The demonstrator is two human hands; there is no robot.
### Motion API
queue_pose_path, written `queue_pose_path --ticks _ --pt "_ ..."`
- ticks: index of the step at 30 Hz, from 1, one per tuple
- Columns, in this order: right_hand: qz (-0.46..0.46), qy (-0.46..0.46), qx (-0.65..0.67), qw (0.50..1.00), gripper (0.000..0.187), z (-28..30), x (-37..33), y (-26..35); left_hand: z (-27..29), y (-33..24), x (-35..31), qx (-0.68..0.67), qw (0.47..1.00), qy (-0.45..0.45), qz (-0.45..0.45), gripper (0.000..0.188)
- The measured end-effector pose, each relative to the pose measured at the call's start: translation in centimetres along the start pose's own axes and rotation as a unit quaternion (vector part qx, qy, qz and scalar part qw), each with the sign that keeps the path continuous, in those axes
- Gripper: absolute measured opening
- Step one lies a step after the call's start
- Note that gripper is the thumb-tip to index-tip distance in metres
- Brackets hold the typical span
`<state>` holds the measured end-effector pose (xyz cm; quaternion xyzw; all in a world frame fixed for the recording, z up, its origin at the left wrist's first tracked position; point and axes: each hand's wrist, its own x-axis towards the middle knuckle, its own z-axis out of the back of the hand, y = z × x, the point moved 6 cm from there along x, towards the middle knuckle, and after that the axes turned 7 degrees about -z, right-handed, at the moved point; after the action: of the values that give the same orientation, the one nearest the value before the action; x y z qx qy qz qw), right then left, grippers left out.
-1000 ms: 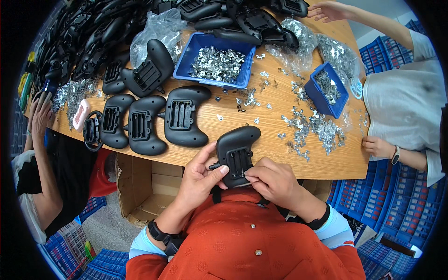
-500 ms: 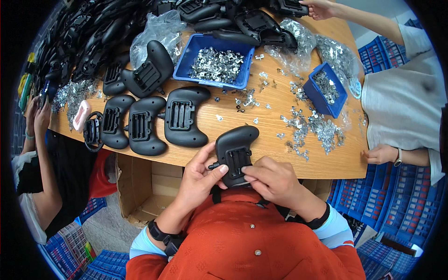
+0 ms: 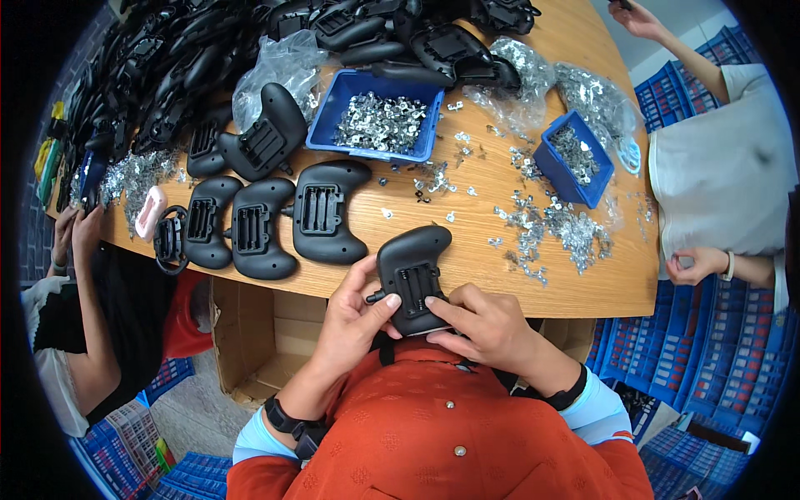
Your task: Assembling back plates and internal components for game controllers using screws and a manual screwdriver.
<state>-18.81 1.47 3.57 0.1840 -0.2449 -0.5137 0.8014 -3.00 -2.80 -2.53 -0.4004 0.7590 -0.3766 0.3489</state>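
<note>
Game controller (image 3: 408, 277): held at the table's (image 3: 583, 304) near edge, battery slots (image 3: 414, 288) turned upward.
Left hand (image 3: 354, 317): controller gripped between thumb and fingers.
Right hand (image 3: 487, 325): slots touched by a fingertip; whether the controller is gripped cannot be told.
Blue bin (image 3: 367, 155): filled with metal clips (image 3: 382, 122).

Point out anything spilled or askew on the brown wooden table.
Small silvery metal clips lie loose on the table beside the small rectangular blue plastic bin; similar pieces sit inside it, so the scatter looks spilled.
</note>
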Motion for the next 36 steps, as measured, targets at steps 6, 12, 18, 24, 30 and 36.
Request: queue_pose_path --ticks 6,12,18,24,30,36 --pt "0.012 -0.021 -0.005 1.0 0.045 -0.2 -0.4 -0.1 -0.9 -0.9 -0.3 0.024 0.999 -0.015 -0.032 0.074" --pt "-0.006 0.011 -0.016 1.0 0.047 -0.2 -0.4 0.0 -0.6 -0.7 0.0 0.058 0.998 0.009 0.011 0.065" --pt "0.006 -0.016 -0.028 0.999 0.049 -0.3 -0.7 -0.1 -1.1 -0.5 0.1 0.058 0.998 0.03 -0.009 0.06" --pt "0.011 -0.018 -0.043 0.999 0.05 -0.4 -0.8 -0.1 -1.3 -0.5 0.1 0.067 0.997 0.019 -0.019 0.059" --pt "0.013 -0.021 -0.041 0.999 0.049 -0.4 -0.8 -0.2 -1.6 -0.8 0.2 0.089 0.995 0.025 -0.026 0.056" --pt "0.016 -0.031 -0.036 0.999 0.047 -0.3 -0.7 -0.1 -1.6 -0.9 0.4 0.094 0.995 0.026 -0.009 0.057"
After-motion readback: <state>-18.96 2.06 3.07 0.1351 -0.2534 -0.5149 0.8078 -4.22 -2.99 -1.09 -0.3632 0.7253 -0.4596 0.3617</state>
